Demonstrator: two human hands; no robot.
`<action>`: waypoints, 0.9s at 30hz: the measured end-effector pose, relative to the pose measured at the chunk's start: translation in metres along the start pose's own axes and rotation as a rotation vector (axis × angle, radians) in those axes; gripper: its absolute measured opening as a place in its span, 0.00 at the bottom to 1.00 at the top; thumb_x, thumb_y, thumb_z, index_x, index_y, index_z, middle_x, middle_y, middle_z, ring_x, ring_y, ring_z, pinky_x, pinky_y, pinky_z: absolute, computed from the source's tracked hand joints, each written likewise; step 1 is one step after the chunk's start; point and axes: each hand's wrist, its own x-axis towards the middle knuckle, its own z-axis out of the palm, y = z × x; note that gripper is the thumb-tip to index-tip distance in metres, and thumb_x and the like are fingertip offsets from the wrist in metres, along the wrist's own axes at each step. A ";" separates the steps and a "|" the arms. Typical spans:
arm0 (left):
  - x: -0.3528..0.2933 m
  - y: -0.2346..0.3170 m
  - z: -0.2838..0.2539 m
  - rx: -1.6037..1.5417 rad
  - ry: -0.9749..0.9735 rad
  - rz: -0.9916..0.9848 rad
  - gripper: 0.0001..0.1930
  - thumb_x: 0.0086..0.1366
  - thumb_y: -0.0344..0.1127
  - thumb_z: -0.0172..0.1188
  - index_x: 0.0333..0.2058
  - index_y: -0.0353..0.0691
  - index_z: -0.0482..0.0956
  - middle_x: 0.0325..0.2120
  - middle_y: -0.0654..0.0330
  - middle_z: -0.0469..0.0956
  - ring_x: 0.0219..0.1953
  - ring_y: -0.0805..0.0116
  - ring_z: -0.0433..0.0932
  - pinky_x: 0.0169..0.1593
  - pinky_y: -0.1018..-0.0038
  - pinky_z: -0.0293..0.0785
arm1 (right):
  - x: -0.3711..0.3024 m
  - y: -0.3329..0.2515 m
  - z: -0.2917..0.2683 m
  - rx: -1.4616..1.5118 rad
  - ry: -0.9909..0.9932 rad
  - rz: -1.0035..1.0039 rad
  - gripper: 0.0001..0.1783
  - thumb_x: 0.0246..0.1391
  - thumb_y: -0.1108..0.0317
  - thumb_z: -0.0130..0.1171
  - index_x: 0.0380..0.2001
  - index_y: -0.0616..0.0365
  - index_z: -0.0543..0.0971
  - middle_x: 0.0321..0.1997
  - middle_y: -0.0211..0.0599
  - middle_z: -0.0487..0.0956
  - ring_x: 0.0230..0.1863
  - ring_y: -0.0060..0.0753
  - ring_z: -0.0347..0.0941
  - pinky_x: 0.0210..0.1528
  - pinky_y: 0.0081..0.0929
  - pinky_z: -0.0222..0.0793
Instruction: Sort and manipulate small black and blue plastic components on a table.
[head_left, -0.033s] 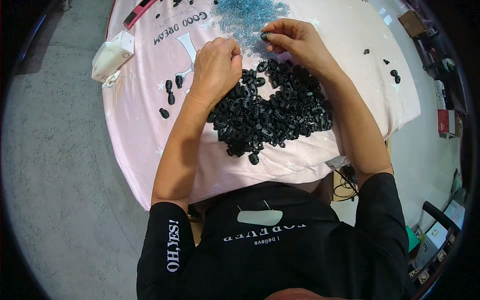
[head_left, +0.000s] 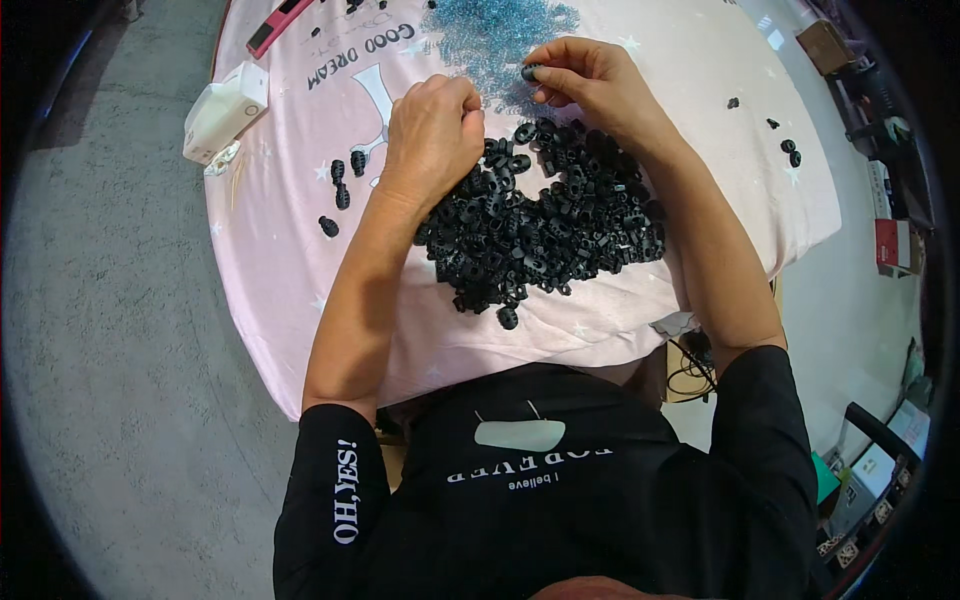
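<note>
My right hand pinches a small black oval plastic piece, like a cord lock part, between thumb and fingers. It is over the near right edge of a heap of tiny shiny blue-silver bits, too small to make out. My left hand is closed with its back upward, at the upper left of a big pile of black plastic pieces. Its curled fingers hide whatever they may hold. Both forearms reach past the sides of the pile, which lies between them and my body.
Pink patterned cloth covers the rounded table. At the left are several loose black pieces, a white tissue box and a pink-and-black tool. More black pieces lie far right. Boxes stand on the floor beyond.
</note>
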 end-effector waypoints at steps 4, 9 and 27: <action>0.000 0.003 -0.002 -0.056 0.046 0.015 0.04 0.56 0.29 0.56 0.27 0.37 0.78 0.26 0.51 0.77 0.33 0.48 0.77 0.41 0.56 0.72 | 0.000 0.001 0.000 0.020 0.000 -0.001 0.10 0.60 0.72 0.58 0.44 0.63 0.81 0.34 0.33 0.81 0.33 0.20 0.78 0.40 0.19 0.78; 0.002 0.005 -0.010 -0.210 0.035 -0.002 0.04 0.58 0.28 0.56 0.29 0.35 0.78 0.28 0.51 0.78 0.33 0.51 0.78 0.40 0.61 0.74 | 0.000 -0.001 0.000 0.021 0.002 0.021 0.10 0.60 0.72 0.58 0.44 0.64 0.80 0.34 0.33 0.81 0.33 0.20 0.78 0.41 0.19 0.77; 0.002 0.022 -0.025 -0.570 -0.066 -0.026 0.07 0.61 0.30 0.58 0.35 0.32 0.77 0.29 0.57 0.79 0.33 0.70 0.78 0.39 0.72 0.77 | -0.004 -0.011 -0.004 0.107 -0.213 0.064 0.12 0.64 0.67 0.56 0.48 0.60 0.79 0.31 0.27 0.80 0.32 0.14 0.76 0.39 0.13 0.73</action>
